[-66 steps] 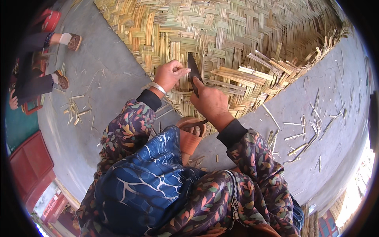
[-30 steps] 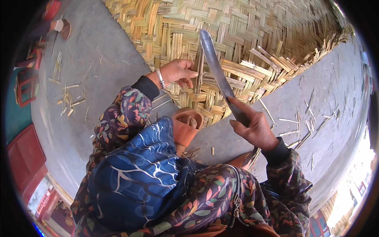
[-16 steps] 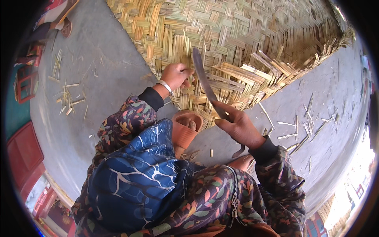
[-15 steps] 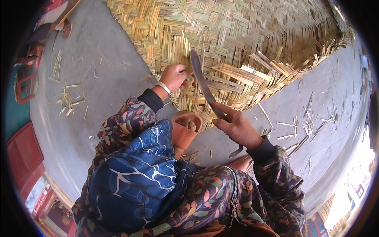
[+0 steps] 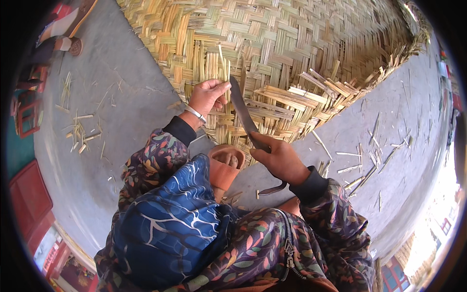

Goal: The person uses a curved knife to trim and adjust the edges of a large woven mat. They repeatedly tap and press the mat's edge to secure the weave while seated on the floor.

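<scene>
A large woven mat (image 5: 272, 39) of split straw-coloured strips spreads out ahead of me, with loose strip ends standing up along its near edge. My left hand (image 5: 208, 97) is closed in a pinch on a thin strip (image 5: 224, 68) that rises from the weave near the mat's left corner. In my right hand (image 5: 282, 158) is a long, dark, curved knife (image 5: 242, 109), gripped near its lower end. Its blade slants up and left over the mat, the tip right beside the pinched strip. A dark curved tail of the knife shows below my right hand.
Cut strip scraps (image 5: 83, 134) lie on the grey floor (image 5: 126, 73) to the left, and more scraps (image 5: 372, 160) to the right. My sandalled foot (image 5: 226, 163) rests at the mat's near corner. Another person's foot (image 5: 75, 46) is at the far left, near red furniture (image 5: 31, 194).
The knife has shifted down and left, its tip now beside my left fingers. My left hand has turned, and its pinched strip shows more clearly. The whole view has shifted slightly.
</scene>
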The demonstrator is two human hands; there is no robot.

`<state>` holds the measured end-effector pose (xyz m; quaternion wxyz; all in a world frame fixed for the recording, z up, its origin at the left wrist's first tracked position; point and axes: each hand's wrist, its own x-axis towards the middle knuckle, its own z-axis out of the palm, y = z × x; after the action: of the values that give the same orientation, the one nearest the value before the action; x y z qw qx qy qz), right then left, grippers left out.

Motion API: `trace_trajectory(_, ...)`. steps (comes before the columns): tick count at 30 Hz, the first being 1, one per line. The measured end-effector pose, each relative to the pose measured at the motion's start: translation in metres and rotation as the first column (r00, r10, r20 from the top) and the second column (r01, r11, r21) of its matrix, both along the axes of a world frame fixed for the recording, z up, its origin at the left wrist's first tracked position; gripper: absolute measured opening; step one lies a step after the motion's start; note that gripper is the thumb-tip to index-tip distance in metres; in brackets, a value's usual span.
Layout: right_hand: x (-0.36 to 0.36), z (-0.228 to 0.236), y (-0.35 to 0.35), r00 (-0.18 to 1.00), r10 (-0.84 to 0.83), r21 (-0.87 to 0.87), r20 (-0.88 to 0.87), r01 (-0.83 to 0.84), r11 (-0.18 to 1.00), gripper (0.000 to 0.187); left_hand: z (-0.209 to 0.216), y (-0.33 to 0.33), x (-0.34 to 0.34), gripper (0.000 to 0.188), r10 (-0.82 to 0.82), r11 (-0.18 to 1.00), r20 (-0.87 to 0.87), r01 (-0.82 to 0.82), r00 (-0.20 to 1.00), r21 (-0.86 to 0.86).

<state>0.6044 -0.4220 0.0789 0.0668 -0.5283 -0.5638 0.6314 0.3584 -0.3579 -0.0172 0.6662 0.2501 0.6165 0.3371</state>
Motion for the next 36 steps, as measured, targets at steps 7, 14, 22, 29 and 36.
trace_trajectory(7, -0.028, -0.021, -0.016, 0.970, 0.035, 0.227, 0.242, -0.091, 0.970, 0.055, 0.011, 0.005, 0.007, 0.029, 0.059, 0.998, -0.025, -0.060, 0.998, -0.033)
trace_trajectory(14, -0.054, -0.033, -0.002, 0.922, 0.007, 0.253, 0.388, -0.113, 0.961, 0.055, 0.015, -0.010, 0.007, 0.023, 0.050, 0.977, 0.189, -0.008, 0.981, -0.214)
trace_trajectory(22, -0.050, -0.036, 0.002, 0.914, 0.031, 0.204, 0.405, -0.124, 0.971, 0.058, 0.000, 0.010, 0.013, 0.021, 0.082, 0.930, 0.037, -0.063, 0.996, -0.362)
trace_trajectory(29, -0.050, -0.036, 0.002, 0.917, 0.060, 0.225, 0.393, -0.159, 0.961, 0.058, 0.000, 0.029, 0.017, 0.032, -0.097, 0.985, -0.336, 0.042, 0.937, -0.167)
trace_trajectory(36, -0.050, -0.024, 0.009, 0.865, 0.135, 0.215, 0.484, -0.267, 0.939, 0.053, 0.004, 0.013, 0.005, 0.036, -0.355, 0.873, -0.665, 0.487, 0.657, 0.014)
